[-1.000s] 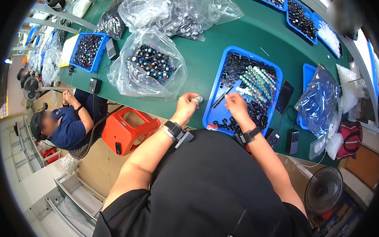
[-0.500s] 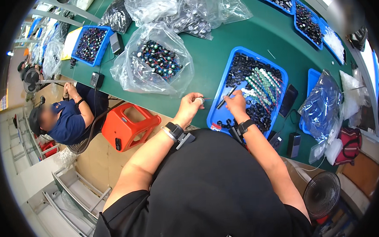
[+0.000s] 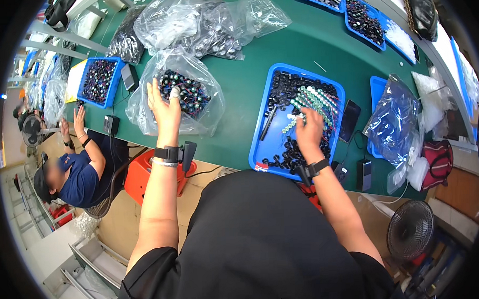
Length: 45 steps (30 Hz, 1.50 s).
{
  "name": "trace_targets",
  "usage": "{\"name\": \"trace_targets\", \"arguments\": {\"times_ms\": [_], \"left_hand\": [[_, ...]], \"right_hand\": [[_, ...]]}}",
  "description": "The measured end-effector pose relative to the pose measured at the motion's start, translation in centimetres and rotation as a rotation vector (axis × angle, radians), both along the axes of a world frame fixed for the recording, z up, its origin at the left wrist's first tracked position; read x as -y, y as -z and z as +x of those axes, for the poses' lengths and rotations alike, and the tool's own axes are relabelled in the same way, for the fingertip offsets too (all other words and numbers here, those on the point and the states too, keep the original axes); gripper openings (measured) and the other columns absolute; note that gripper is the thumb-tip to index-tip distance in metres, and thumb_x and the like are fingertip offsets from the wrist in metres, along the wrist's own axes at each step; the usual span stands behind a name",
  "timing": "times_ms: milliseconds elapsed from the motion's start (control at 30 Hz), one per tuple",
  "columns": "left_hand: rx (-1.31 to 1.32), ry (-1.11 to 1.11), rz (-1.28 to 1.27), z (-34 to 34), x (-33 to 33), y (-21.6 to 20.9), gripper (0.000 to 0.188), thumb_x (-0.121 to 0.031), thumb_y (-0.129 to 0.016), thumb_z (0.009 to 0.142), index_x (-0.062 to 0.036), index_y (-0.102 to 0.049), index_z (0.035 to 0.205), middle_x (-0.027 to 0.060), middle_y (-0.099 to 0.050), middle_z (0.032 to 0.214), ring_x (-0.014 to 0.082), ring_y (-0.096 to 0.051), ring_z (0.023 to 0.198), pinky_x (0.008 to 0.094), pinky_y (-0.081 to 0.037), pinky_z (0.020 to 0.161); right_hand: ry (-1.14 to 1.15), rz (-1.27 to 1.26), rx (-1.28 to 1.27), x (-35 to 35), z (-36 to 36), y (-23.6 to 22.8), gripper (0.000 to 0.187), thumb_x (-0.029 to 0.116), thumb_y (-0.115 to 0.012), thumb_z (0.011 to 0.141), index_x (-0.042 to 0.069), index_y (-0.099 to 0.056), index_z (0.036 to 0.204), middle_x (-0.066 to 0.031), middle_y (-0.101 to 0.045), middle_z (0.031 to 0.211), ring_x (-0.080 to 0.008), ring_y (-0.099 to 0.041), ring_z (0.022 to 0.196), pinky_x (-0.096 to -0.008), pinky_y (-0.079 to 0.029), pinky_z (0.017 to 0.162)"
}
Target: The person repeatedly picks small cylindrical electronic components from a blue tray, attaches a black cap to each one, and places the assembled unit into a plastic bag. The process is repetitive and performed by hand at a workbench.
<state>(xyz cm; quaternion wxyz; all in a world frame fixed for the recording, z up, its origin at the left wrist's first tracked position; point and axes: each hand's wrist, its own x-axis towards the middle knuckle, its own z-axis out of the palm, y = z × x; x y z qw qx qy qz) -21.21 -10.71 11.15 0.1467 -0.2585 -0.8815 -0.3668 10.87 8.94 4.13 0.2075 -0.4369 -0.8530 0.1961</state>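
Observation:
My left hand is raised over a clear plastic bag, fingers stretched apart and thumb out. A pale wrap or small part shows at the thumb tip; I cannot tell which. The bag holds small round parts with red and dark wires. Above the blue tray, my right hand has bent fingers at rows of green and white round parts; what is between the fingertips is hidden. A slim black pen-like tool lies in the tray, left of that hand, among black caps.
A dark phone lies right of the tray. Further right is a plastic bag on another blue tray. More filled trays line the far right; plastic bags lie at the back. A person sits at left beside a red stool.
My left hand has moved left from beside the tray to over the bag, and its fingers have opened. My right hand has let go of the black tool and moved onto the green rows.

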Motion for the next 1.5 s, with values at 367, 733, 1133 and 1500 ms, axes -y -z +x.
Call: {"name": "trace_targets", "arguments": {"times_ms": [367,733,1133,1500], "left_hand": [[0.602,1.2,-0.386,16.8,-4.1,4.2,0.033,-0.007,-0.06,0.083,-0.0045,-0.057,0.116,0.0137,-0.058,0.112,0.031,-0.057,0.104,0.0372,-0.046,0.091],[0.26,1.413,-0.63,22.4,-6.1,9.7,0.036,0.001,-0.057,0.076,-0.0075,-0.06,0.111,0.0126,-0.047,0.126,0.0338,-0.05,0.11,0.0399,-0.046,0.091],[0.606,1.092,-0.438,20.9,-6.2,8.7,0.032,-0.006,-0.061,0.081,-0.0079,-0.058,0.113,0.0156,-0.058,0.102,0.0335,-0.059,0.09,0.0391,-0.049,0.079],[1.267,0.683,-0.199,19.0,-5.5,6.0,0.019,-0.015,-0.06,0.09,0.0013,-0.06,0.101,0.0037,-0.062,0.077,0.0097,-0.058,0.063,0.025,-0.05,0.058]], "right_hand": [[-0.027,0.018,0.46,-6.8,2.4,-0.4,0.077,0.034,-0.078,0.068,0.009,-0.042,0.131,-0.0144,-0.048,0.125,-0.0332,-0.045,0.113,-0.0459,-0.038,0.092],[-0.12,-0.235,0.029,-11.3,4.5,-1.9,0.046,0.023,-0.069,0.078,0.009,-0.057,0.12,-0.017,-0.065,0.106,-0.0287,-0.064,0.092,-0.0352,-0.048,0.082],[0.001,-0.094,-0.067,-9.5,5.1,-1.7,0.037,0.023,-0.066,0.084,0.008,-0.06,0.117,-0.0141,-0.064,0.11,-0.0266,-0.06,0.104,-0.034,-0.045,0.09],[0.478,-0.253,-0.431,-3.7,11.5,1.9,0.018,0.011,-0.061,0.085,0.005,-0.063,0.103,-0.009,-0.065,0.096,-0.0226,-0.06,0.091,-0.0329,-0.048,0.078]]}}
